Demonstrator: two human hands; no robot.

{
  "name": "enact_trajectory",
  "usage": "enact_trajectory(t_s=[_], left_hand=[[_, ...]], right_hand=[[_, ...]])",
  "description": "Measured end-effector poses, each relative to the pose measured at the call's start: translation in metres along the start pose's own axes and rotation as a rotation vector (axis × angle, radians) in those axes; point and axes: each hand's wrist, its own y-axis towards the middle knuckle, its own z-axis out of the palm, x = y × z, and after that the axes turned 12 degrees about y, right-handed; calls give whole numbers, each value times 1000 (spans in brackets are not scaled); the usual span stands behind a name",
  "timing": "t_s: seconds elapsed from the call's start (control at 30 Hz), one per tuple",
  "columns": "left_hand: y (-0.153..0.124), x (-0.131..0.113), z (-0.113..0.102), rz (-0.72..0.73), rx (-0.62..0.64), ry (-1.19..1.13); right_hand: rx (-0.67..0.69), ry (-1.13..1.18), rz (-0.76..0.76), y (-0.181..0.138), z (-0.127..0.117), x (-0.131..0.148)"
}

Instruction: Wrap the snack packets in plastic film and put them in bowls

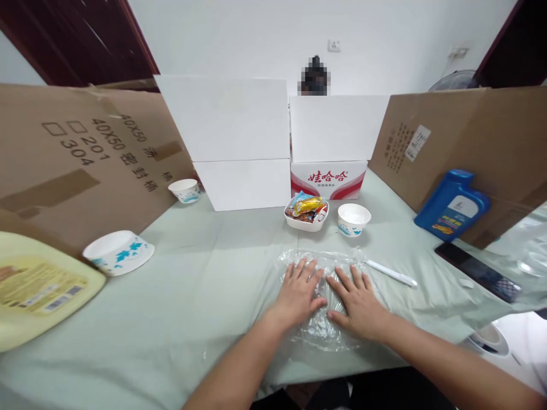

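Note:
A clear plastic bag (325,327) lies flat on the pale green tablecloth (192,296) in front of me. My left hand (299,293) rests palm down on its left part, fingers spread. Beside it, my right hand (358,299) presses flat on the bag's right part, fingers stretched out. The thumbs nearly meet over the middle of the bag. Just behind the bag stand a white dish of wrapped snacks (306,213) and a white paper bowl with blue print (354,219). A white pen (391,273) lies to the right of the bag.
Cardboard walls (77,159) and white boxes (231,136) fence the table. Two more paper bowls (117,251) sit at the left, one (185,190) further back. A yellow jug (29,285) lies far left, a blue bottle (453,205) and a black phone (476,270) at the right.

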Motion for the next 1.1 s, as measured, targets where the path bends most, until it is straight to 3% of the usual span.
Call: enact_trajectory(t_s=[0.1, 0.17, 0.27, 0.4, 0.63, 0.77, 0.87, 1.0, 1.1], left_hand=[[0, 4, 9, -25, 155, -9], [-1, 6, 9, -39, 217, -17], [-1, 7, 5, -41, 259, -18], [-1, 5, 1, -58, 262, -6], [-4, 14, -6, -90, 237, -31], [-4, 23, -15, -142, 235, -27], [-3, 28, -19, -183, 255, -30], [-2, 28, -19, -189, 294, -26], [-2, 30, -23, -175, 259, -25]], right_hand=[[6, -28, 111, 8, -15, -7], [-59, -52, 161, 14, -29, -12], [-225, -39, 46, 26, -39, -14], [-198, 35, -280, 44, -28, -14], [-94, -82, 14, 65, -20, -41], [-157, -47, -12, 57, -28, -51], [-215, 100, -174, 40, -38, -52], [15, 377, -424, 12, -50, -40], [174, 389, -490, -4, -53, -29]])
